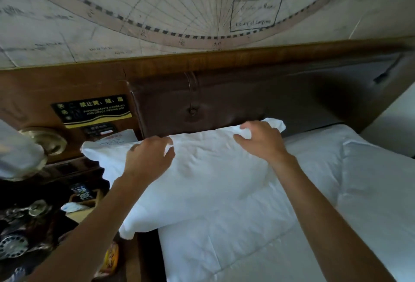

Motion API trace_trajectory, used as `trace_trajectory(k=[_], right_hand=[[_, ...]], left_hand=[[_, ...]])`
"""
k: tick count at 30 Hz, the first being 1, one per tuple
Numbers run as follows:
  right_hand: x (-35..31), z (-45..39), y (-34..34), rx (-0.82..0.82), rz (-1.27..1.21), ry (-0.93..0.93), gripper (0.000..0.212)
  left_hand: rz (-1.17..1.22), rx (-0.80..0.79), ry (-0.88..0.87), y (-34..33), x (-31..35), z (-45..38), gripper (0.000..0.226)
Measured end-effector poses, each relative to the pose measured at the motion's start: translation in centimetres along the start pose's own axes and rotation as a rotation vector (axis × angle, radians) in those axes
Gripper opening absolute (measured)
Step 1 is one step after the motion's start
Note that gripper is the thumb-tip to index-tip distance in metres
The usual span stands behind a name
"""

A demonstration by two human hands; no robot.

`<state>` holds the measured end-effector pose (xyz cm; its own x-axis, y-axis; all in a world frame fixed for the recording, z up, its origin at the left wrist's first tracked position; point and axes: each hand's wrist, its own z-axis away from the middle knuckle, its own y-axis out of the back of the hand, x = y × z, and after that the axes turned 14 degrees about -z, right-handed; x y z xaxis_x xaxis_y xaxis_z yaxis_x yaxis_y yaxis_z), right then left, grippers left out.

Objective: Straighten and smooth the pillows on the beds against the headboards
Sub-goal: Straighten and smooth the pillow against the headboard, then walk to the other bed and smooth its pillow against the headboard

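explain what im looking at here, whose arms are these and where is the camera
There is one picture, taken by a wide-angle camera worn on a person's head, looking forward and down. No robot: the two bare arms are that person's own. The left hand and right hand both reach to the far edge of a white pillow, fingers curled into its fabric near the top corners. The pillow lies on a white bed, close to the dark padded headboard, its left end hanging past the bed's edge. Another pillow lies to its right. On the left stands a cluttered nightstand with an old dial phone. A warning sign is fixed to the wood panel, and a map print covers the wall above.
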<state>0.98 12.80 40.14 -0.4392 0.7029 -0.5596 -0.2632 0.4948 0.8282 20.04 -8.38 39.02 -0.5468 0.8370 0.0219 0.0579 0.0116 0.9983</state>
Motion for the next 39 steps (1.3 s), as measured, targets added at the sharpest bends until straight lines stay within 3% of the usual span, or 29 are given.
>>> trace_trajectory(k=[2,5,8,14,18,25,30,33,39], right_hand=[[-1.4,3.9,1.7,0.120,-0.004,0.120,0.041],[-3.3,9.9,3.4,0.161,0.042,0.173,0.053],[-3.9,15.7,3.9,0.117,0.078,0.159,0.063],[-3.2,25.2,3.3,-0.014,0.051,0.001,0.059],[-2.2,29.5,3.0,-0.015,0.030,-0.090,0.061],[0.0,36.4,4.6,0.142,0.081,-0.319,0.063],[1.7,43.3,6.5,0.343,0.091,-0.549,0.065],[2.0,48.4,7.6,0.462,0.081,-0.671,0.072],[2.2,59.7,8.7,0.601,0.086,-0.876,0.061]], left_hand=[[0.057,0.183,-0.043,2.5,1.1,4.1,0.030],[-0.003,0.314,-0.100,3.7,1.8,9.3,0.027],[-0.054,0.321,-0.128,4.2,2.4,13.9,0.029],[-0.055,0.260,-0.170,3.9,3.0,20.3,0.035],[-0.018,0.201,-0.231,3.6,3.6,21.9,0.029],[0.018,0.247,-0.542,3.2,9.4,21.9,0.028],[0.080,0.305,-0.837,2.4,15.9,23.5,0.030],[0.143,0.338,-1.023,2.5,19.7,26.1,0.035],[0.205,0.307,-1.285,4.4,25.3,35.6,0.036]])
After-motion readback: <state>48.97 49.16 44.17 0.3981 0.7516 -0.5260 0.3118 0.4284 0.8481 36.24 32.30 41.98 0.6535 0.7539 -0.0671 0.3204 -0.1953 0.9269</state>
